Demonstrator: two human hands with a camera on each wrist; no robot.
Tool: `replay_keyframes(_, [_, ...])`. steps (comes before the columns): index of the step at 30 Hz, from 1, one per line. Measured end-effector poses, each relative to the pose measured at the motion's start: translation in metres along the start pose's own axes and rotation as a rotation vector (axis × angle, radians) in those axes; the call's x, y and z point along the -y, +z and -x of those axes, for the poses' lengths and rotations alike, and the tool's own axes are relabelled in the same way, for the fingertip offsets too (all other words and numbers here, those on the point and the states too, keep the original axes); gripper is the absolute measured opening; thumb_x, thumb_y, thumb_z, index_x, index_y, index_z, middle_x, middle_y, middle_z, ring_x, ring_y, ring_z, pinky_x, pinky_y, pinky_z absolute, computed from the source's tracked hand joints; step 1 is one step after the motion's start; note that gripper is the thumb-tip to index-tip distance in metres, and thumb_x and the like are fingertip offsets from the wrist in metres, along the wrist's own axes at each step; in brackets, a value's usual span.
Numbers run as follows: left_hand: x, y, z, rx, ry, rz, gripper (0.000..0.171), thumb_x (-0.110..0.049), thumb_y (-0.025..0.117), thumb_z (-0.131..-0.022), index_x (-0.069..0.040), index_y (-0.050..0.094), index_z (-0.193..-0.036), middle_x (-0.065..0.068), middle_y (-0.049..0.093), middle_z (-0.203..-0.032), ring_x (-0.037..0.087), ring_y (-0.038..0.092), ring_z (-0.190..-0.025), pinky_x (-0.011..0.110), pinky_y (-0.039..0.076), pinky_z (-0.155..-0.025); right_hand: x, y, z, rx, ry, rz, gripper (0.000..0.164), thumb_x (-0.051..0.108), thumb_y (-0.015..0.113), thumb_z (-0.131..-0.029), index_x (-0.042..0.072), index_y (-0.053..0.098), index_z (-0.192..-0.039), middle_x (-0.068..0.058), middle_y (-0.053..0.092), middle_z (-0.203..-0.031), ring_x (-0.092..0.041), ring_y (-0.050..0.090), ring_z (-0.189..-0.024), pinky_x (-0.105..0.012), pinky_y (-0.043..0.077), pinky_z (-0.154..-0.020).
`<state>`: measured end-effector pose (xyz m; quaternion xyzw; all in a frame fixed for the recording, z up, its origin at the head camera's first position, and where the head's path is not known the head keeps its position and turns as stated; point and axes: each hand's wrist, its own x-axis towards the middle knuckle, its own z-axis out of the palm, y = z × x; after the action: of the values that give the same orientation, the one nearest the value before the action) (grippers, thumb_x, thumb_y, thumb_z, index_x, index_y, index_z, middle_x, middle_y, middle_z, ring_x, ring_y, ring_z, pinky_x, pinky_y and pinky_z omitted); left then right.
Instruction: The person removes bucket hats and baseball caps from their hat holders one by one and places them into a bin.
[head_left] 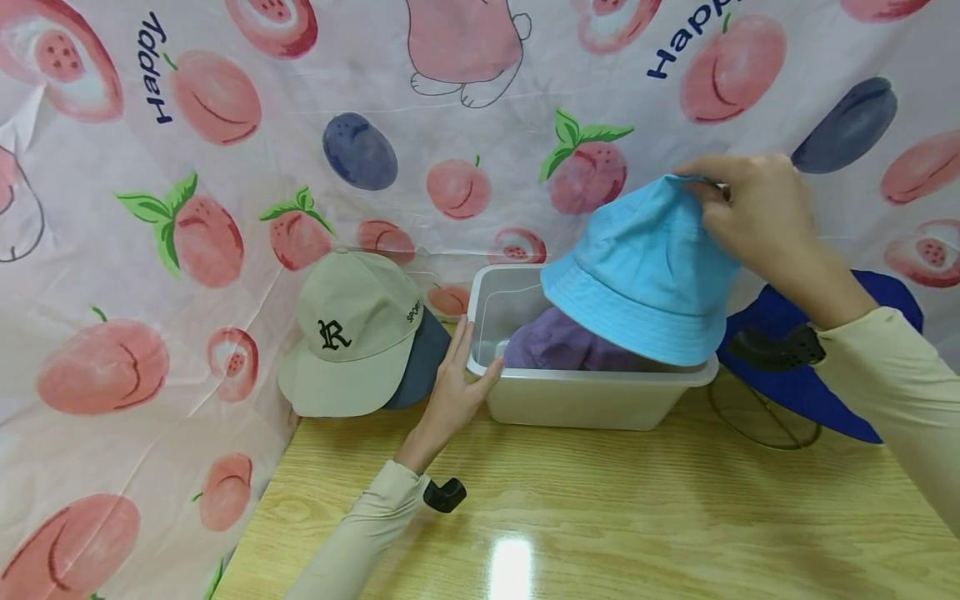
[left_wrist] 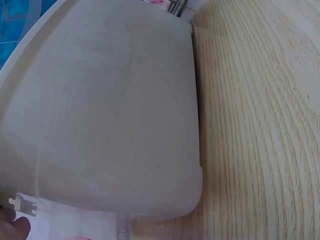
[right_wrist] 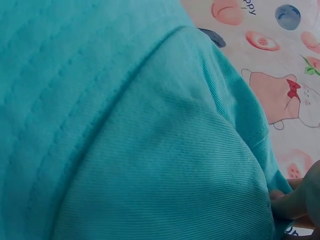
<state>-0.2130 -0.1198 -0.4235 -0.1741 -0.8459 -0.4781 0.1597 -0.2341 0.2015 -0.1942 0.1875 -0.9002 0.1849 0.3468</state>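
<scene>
A light blue bucket hat (head_left: 645, 267) hangs brim down over the right part of a white plastic bin (head_left: 585, 400). My right hand (head_left: 765, 225) pinches it by the top of its crown. In the right wrist view the hat's stitched brim and crown fill most of the picture, with fingertips (right_wrist: 290, 200) gripping the fabric at the lower right. Inside the bin lies a purple hat (head_left: 555, 342), partly hidden by the blue one. My left hand (head_left: 457, 383) rests with extended fingers on the bin's left front corner. From the left wrist, mostly the bin's wall (left_wrist: 115, 110) shows.
Left of the bin sits a cream cap (head_left: 356, 333) with a black letter, over a dark blue-grey cap brim (head_left: 420, 367). A royal blue hat (head_left: 795, 350) rests on a wire stand (head_left: 772, 421) at the right. Fruit-print cloth (head_left: 450, 125) hangs behind the wooden table (head_left: 600, 517).
</scene>
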Motion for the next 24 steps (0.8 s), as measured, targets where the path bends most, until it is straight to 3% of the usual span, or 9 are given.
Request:
replay_keyframes(12, [0.0,-0.001,0.0,-0.002,-0.008,-0.009,0.082,-0.048,0.058,-0.09,-0.002,0.024,-0.149,-0.001,0.012,-0.157,0.017,0.016,-0.141,0.045,0.024,-0.109,-0.002,0.024,0.001,0.024,-0.027,-0.032,0.024,-0.002,0.054,-0.09,-0.001,0.071,-0.107,-0.018,0.058,-0.058,-0.023,0.04,-0.046,-0.03,0.024,-0.043])
replay_keyframes(18, [0.001,-0.001,0.001,-0.004,-0.002,-0.005,0.082,-0.049,0.057,-0.091,-0.003,0.023,-0.15,-0.002,0.011,-0.157,0.017,0.016,-0.141,0.045,0.023,-0.109,-0.001,0.038,0.001,0.049,-0.016,-0.065,0.025,-0.003,0.053,-0.09,-0.002,0.071,-0.106,-0.023,0.064,-0.068,-0.027,0.044,-0.051,-0.031,0.025,-0.044])
replay_keyframes(24, [0.001,-0.001,0.001,0.004,0.002,-0.002,0.081,-0.048,0.057,-0.091,-0.004,0.022,-0.15,-0.003,0.009,-0.157,0.016,0.015,-0.141,0.045,0.023,-0.109,0.0,0.053,0.003,0.086,0.022,-0.094,0.025,-0.003,0.052,-0.09,-0.001,0.071,-0.107,-0.028,0.067,-0.091,-0.032,0.055,-0.063,-0.035,0.03,-0.047])
